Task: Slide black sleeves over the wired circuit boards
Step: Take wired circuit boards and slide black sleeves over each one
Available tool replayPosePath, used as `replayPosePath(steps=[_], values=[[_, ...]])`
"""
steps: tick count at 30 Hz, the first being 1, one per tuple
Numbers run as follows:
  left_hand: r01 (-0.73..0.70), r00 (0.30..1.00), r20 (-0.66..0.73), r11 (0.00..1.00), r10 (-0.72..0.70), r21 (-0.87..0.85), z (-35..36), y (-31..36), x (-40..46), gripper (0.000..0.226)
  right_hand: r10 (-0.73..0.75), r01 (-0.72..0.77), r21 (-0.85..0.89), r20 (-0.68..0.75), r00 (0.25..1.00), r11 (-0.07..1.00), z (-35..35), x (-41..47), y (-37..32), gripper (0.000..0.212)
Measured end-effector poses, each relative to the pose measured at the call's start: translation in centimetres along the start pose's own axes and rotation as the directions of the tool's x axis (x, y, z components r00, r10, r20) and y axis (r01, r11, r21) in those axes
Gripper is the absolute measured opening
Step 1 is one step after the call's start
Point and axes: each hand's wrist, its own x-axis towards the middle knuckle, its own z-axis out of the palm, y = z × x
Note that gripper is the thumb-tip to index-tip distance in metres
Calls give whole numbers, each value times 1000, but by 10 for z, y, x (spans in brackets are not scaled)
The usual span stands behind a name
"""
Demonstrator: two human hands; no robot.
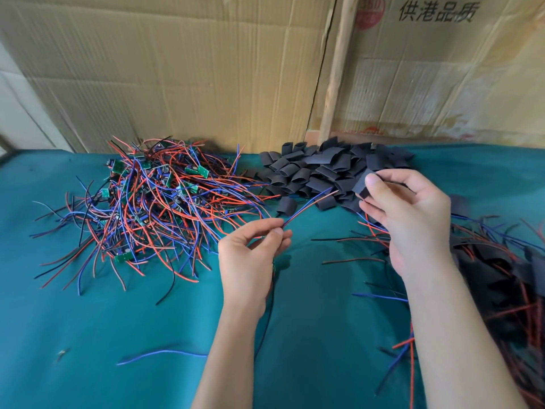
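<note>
head view. two bare hands over a teal-covered counter (88, 335), both in the lower half of the frame.

left hand (250, 261), lower centre: grip clamped, thumb and forefinger pinching a pair of wires (309, 203), one red and one blue, arching up and right toward the other hand. bare ends just short of the sleeve, not inside it. a black lead hanging down below the same hand; board at that hand mostly hidden, only a sliver of green at the palm edge.

right hand (413, 219), right of centre: grip clamped on one black sleeve (364, 184), thumb on top, fingers curled beneath, held above the counter.

heap of wired circuit boards (153, 202) at centre left: too tangled to count; roughly ten small green boards showing among red, blue and black leads.

pile of loose black sleeves (318, 169) at upper centre, against the backdrop, just beside the wire heap; dozens, not countable, some flattened, some open-mouthed.

finished pile (501, 276) at the right edge, partly behind the right forearm: dark sleeves with red and blue leads sticking out; number cannot be told.

one stray blue wire (159, 354) lying alone at lower left.

two cardboard sheets (177, 69) standing behind the counter, one wooden slat (336, 69) leaning between them; the right sheet printed with chinese characters.
</note>
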Motion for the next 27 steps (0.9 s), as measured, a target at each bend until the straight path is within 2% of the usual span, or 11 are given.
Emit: replayPosePath(steps=[4, 11, 20, 23, 27], values=[[-4, 1000, -2, 1000, 4, -18, 0, 1, 0, 29, -77, 78, -28, 31, 997, 997, 10, -4, -1, 14], [-8, 999, 34, 1000, 9, -26, 1, 2, -2, 27, -80, 76, -123, -27, 996, 989, 19, -7, 9, 14], [-15, 997, 72, 1000, 16, -10, 2, 5, -3, 32, 38, -35, 55, -67, 997, 998, 17, -6, 9, 19], [-13, 997, 80, 1000, 13, -1, 2, 6, -3, 32, 86, -82, 105, -29, 996, 991, 14, -5, 6, 18], [-15, 995, 101, 999, 10, 44, 1, 6, -4, 32, 119, -125, 86, 68, 991, 988, 9, -5, 2, 16]])
